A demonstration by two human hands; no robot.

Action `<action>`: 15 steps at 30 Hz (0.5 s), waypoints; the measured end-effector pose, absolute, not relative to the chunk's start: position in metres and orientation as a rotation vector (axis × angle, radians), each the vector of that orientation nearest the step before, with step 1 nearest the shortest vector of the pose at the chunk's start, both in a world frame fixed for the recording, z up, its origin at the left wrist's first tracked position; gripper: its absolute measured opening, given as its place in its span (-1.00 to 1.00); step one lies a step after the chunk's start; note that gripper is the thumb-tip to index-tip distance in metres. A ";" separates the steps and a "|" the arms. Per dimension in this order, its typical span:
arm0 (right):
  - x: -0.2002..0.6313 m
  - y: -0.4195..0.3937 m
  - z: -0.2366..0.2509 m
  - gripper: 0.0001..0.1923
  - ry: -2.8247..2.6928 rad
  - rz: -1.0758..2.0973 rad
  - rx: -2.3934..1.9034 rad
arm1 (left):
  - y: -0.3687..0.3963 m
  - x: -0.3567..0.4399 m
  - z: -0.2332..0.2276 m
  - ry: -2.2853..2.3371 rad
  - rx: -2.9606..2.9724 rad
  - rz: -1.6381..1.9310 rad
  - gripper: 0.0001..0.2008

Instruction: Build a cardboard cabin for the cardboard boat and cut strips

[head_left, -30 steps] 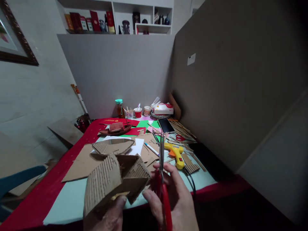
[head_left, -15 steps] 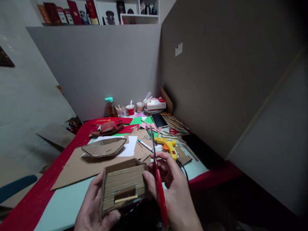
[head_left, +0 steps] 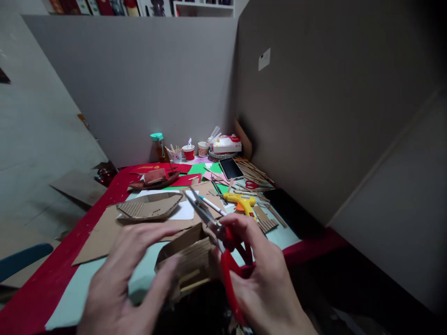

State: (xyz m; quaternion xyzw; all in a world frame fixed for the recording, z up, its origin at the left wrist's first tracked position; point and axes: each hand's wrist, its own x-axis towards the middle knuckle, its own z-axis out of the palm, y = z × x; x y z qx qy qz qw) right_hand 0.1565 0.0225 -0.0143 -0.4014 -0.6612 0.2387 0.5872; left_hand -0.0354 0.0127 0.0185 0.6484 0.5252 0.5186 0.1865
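A small corrugated cardboard box (head_left: 195,258) with a window cut in its front and a thin stick along the window's lower edge is held up before me. My right hand (head_left: 258,270) is closed round red-handled scissors (head_left: 227,260), whose blades point up and left, slightly parted. The box's right end is at that hand's fingers, mostly hidden by hand and scissors. At the left end of the box, my left hand (head_left: 129,279) is smeared by motion, thumb and fingers spread apart. Whether it still touches the box I cannot tell.
A cardboard boat hull (head_left: 150,207) lies on a cardboard sheet (head_left: 92,237), with a reddish boat model (head_left: 155,177) behind it. A yellow glue gun (head_left: 240,201), a marker (head_left: 213,205), a phone (head_left: 230,168) and cardboard strips (head_left: 254,172) lie to the right. Cups and a bottle (head_left: 160,149) stand behind.
My left hand has loosened from the box's left side, its fingers now spread. The scissors have swung from upright to leaning left, and their blades have parted. The box has tipped.
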 end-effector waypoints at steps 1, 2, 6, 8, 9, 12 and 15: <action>0.156 0.021 -0.015 -0.55 -1.558 0.534 -0.925 | 0.015 -0.025 0.023 1.447 1.934 1.443 -0.91; 0.156 0.020 -0.016 -0.53 -1.566 0.513 -0.912 | 0.016 -0.016 0.026 1.410 1.977 1.419 -0.94; 0.158 0.018 -0.016 -0.46 -1.492 0.504 -0.928 | 0.019 0.003 0.027 1.380 1.806 1.353 -0.96; 0.158 0.016 -0.016 -0.45 -1.418 0.581 -0.964 | 0.019 0.006 0.024 1.414 1.729 1.313 -0.91; 0.157 0.016 -0.015 -0.46 -1.384 0.622 -0.980 | 0.019 0.006 0.022 1.430 1.718 1.289 -0.89; 0.155 0.013 -0.016 -0.47 -1.341 0.659 -1.010 | 0.020 0.004 0.018 1.403 1.781 1.187 -0.86; 0.154 0.013 -0.018 -0.50 -1.349 0.627 -1.017 | 0.020 0.002 0.014 1.326 1.756 1.090 -0.81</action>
